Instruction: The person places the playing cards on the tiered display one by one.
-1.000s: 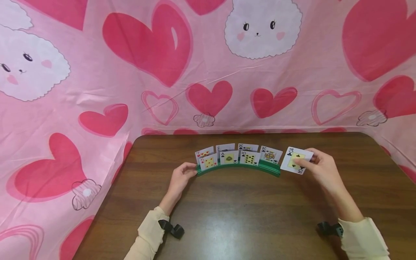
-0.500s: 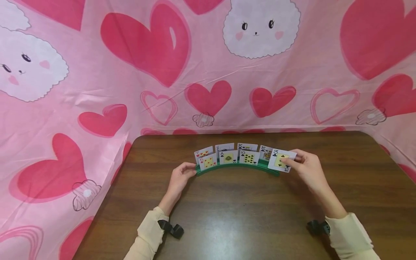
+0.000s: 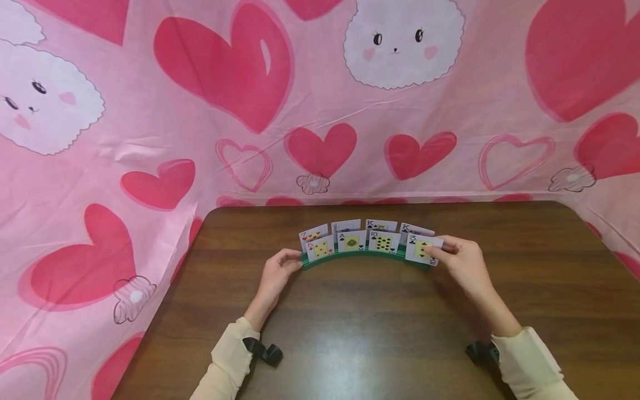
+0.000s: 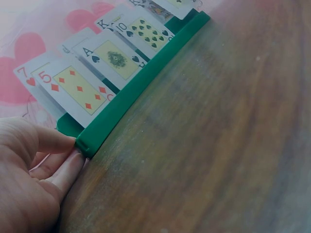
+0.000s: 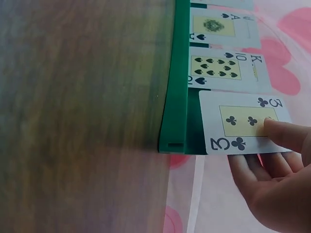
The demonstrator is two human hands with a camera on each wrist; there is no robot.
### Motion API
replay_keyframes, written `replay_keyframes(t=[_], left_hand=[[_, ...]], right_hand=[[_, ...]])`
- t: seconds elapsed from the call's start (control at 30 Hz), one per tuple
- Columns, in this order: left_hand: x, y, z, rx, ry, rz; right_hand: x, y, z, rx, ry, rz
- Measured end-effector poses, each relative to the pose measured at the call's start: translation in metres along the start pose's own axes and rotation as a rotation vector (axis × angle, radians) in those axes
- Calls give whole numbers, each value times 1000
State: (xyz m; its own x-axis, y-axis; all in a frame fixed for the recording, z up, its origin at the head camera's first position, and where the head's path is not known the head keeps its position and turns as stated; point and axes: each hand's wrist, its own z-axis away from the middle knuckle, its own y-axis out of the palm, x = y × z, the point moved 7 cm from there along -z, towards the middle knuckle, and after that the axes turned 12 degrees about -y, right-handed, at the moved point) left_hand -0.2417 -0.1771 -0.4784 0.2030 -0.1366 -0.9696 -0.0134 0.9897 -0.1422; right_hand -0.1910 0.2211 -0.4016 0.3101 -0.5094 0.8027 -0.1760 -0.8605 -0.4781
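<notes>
A curved green playing-card holder (image 3: pixel 345 255) stands on the table, bearing two rows of upright cards. Its left end is pinched between the thumb and fingers of my left hand (image 3: pixel 276 273). At the right end, my right hand (image 3: pixel 466 265) grips a three of clubs (image 5: pixel 243 121), thumb on its face and fingers behind. That card's lower edge is over the holder, in front of a king (image 3: pixel 417 228); whether it touches the slot I cannot tell. The front row shows a five of diamonds (image 4: pixel 75 90), an ace of spades (image 4: pixel 114 60) and a ten of spades (image 5: pixel 216 68).
Behind the front row stand a seven of hearts (image 3: pixel 312 234), a partly hidden card (image 3: pixel 346 226) and another king (image 3: pixel 381 225). The brown wooden table (image 3: pixel 350 322) extends toward me. A pink heart-patterned cloth (image 3: pixel 320 100) hangs behind it.
My right hand has moved left with the three of clubs, from beside the holder's right end to over it, now overlapping the right-hand king. The left hand has stayed in place.
</notes>
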Motion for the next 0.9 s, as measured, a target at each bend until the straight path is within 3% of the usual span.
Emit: replay_keyframes(t=[0.53, 0.9], left_hand=[[1, -1, 0, -4, -8, -9], [-6, 0, 4, 17, -37, -20]], right_hand=[[-1, 6, 1, -44, -4, 11], [-2, 9, 0, -17, 19, -7]])
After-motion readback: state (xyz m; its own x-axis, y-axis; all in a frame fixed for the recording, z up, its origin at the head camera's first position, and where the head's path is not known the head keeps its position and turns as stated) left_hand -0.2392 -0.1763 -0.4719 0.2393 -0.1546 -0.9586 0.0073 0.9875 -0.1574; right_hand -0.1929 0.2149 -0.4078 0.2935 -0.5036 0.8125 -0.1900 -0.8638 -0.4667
